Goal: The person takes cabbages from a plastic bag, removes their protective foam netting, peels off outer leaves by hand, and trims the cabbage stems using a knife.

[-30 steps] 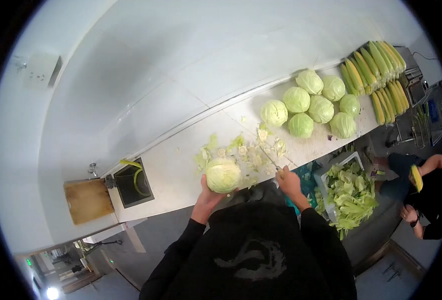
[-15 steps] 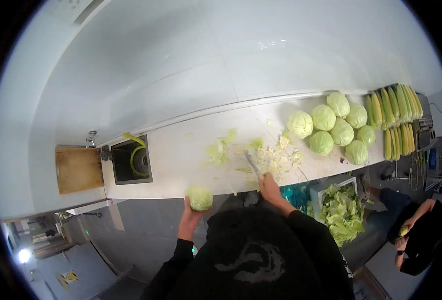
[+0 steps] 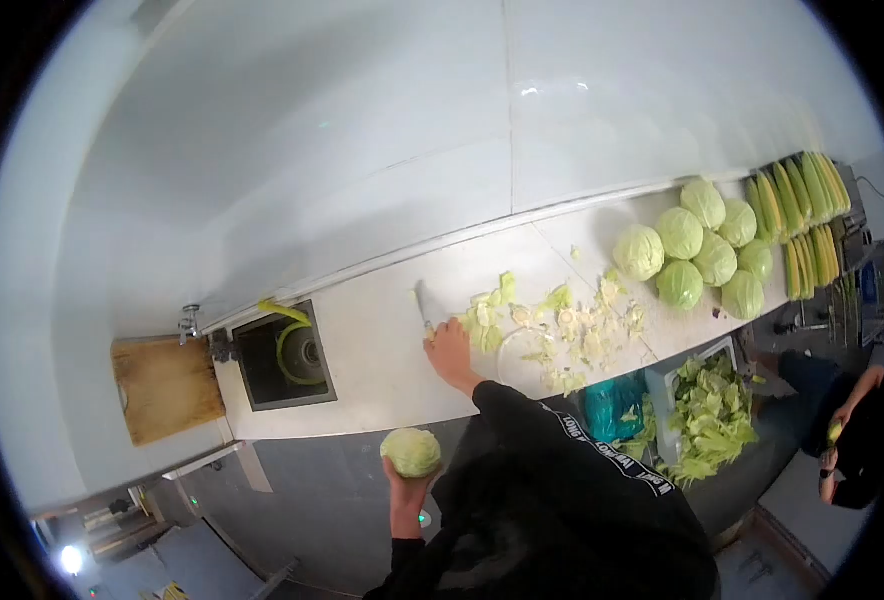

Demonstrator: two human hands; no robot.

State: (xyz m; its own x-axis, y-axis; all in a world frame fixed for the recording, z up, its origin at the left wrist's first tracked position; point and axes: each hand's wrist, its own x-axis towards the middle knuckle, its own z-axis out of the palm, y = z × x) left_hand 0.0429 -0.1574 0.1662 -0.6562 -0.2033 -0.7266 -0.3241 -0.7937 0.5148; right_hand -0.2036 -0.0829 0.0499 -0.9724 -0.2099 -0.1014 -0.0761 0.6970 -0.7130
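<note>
My left hand (image 3: pixel 407 497) is wrapped round a pale green cabbage (image 3: pixel 411 452), held up in front of the counter's near edge. Over the white counter (image 3: pixel 372 300), my right hand (image 3: pixel 450 352) grips the handle of a knife (image 3: pixel 423 304), its blade pointing away from me toward the wall. I cannot tell whether the blade touches the counter. Just right of this hand lie loose cabbage leaves (image 3: pixel 482 318), and farther right a scatter of cut cabbage pieces (image 3: pixel 587 335).
Several whole cabbages (image 3: pixel 715 258) are grouped at the right, with corn cobs (image 3: pixel 797 200) beyond. Below the counter sits a crate of leaves (image 3: pixel 707 415) beside a teal bag (image 3: pixel 614 407). At left are a sink (image 3: pixel 257 395) and wooden board (image 3: pixel 167 390). A person (image 3: pixel 852 430) stands at the right.
My right hand has carried the knife left, away from the cut pieces, to the counter nearer the sink. My left hand still holds the cabbage. The view has shifted.
</note>
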